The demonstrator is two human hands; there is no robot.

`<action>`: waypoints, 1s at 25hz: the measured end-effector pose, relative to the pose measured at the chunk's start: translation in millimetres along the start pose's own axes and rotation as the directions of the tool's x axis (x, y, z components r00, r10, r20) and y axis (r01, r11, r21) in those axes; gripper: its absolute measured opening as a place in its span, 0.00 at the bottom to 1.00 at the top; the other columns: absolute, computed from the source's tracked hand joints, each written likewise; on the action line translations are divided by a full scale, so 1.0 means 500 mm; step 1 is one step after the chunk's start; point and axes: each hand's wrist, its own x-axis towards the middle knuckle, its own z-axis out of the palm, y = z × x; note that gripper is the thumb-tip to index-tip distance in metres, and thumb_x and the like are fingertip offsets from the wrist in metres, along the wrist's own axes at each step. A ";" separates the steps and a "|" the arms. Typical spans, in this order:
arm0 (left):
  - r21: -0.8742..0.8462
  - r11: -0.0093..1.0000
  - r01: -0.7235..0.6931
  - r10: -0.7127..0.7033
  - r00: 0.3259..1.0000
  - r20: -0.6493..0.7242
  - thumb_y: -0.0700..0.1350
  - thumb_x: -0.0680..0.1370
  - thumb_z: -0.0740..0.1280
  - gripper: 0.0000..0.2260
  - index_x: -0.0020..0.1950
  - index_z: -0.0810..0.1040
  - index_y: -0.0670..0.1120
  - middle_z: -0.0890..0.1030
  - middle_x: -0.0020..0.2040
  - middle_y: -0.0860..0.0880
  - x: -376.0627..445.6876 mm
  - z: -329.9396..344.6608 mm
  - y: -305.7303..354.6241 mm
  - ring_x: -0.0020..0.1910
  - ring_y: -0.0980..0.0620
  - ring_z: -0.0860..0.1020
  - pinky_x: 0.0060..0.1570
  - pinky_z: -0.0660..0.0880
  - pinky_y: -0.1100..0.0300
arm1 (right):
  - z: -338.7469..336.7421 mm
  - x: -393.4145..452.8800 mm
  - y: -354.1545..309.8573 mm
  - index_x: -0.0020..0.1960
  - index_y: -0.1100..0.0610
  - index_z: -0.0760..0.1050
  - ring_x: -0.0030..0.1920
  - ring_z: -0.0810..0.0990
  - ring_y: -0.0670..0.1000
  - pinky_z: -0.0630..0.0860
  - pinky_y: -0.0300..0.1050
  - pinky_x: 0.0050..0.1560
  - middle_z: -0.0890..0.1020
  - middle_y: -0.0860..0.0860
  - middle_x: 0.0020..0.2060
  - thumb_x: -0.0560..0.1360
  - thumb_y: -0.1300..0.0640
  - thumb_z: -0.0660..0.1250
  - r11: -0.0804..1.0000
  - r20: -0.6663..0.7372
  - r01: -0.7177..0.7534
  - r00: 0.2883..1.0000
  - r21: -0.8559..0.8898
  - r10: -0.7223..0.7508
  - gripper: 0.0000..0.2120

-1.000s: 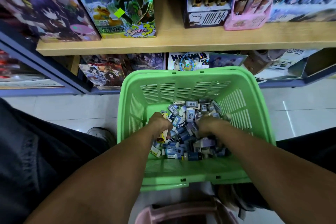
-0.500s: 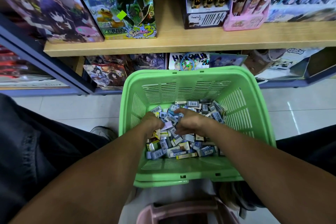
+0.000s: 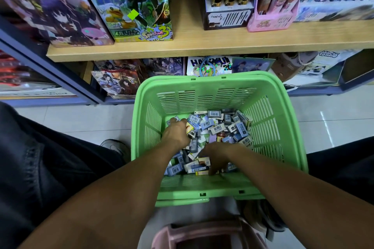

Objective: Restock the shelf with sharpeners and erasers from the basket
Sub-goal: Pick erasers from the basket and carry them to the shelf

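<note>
Packets (image 3: 214, 129) in basket (image 3: 287, 127) — before shelf (image 3: 202, 46), perhaps touching.

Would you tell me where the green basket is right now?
In the head view, the green basket sits centre frame on the tiled floor, directly below the wooden shelf.

The fingertips of the right hand (image 3: 217, 156) are buried in the pile of small packets (image 3: 218, 127), so its grip is unclear. The packets' labels are too small to read. The pink container (image 3: 182, 234) is cut off by the bottom edge.
</note>
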 end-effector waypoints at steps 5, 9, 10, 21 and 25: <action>-0.167 0.986 -0.002 0.010 0.999 0.048 0.39 0.72 0.75 0.13 0.46 0.71 0.45 0.74 0.38 0.48 0.004 -0.010 0.006 0.41 0.47 0.76 0.37 0.71 0.60 | 0.001 -0.004 -0.006 0.79 0.54 0.57 0.59 0.81 0.57 0.79 0.50 0.57 0.69 0.55 0.73 0.72 0.52 0.76 0.999 0.032 -0.038 0.999 -0.001 0.038 0.42; -0.146 0.989 0.024 -0.018 0.999 0.037 0.40 0.74 0.73 0.13 0.40 0.68 0.48 0.71 0.36 0.50 0.000 -0.008 0.003 0.40 0.47 0.74 0.39 0.72 0.59 | -0.013 -0.008 -0.002 0.74 0.53 0.65 0.49 0.83 0.57 0.82 0.51 0.51 0.73 0.56 0.68 0.72 0.58 0.77 0.989 0.037 -0.021 0.999 0.145 0.016 0.35; -0.152 0.988 0.027 -0.022 0.999 0.034 0.39 0.74 0.72 0.14 0.39 0.67 0.49 0.71 0.36 0.50 0.001 -0.009 0.002 0.39 0.47 0.74 0.37 0.71 0.60 | -0.012 -0.009 -0.003 0.72 0.55 0.67 0.43 0.84 0.57 0.83 0.51 0.47 0.76 0.57 0.65 0.71 0.60 0.77 0.981 0.061 -0.037 0.998 0.189 0.026 0.33; -0.162 0.985 0.060 -0.027 0.980 0.196 0.40 0.74 0.73 0.13 0.49 0.69 0.44 0.70 0.38 0.49 -0.008 -0.010 -0.001 0.42 0.46 0.74 0.36 0.69 0.60 | 0.008 0.014 -0.010 0.63 0.67 0.72 0.40 0.84 0.58 0.82 0.48 0.39 0.81 0.62 0.56 0.74 0.59 0.74 0.979 0.118 -0.085 0.991 0.185 0.064 0.23; -0.304 0.933 0.194 -0.109 0.955 0.276 0.40 0.72 0.75 0.24 0.65 0.71 0.40 0.76 0.57 0.43 -0.010 -0.006 -0.004 0.52 0.45 0.76 0.47 0.74 0.57 | 0.020 0.015 0.004 0.46 0.61 0.77 0.32 0.78 0.50 0.76 0.43 0.36 0.81 0.54 0.39 0.73 0.55 0.75 0.951 -0.005 0.002 1.000 0.309 -0.001 0.10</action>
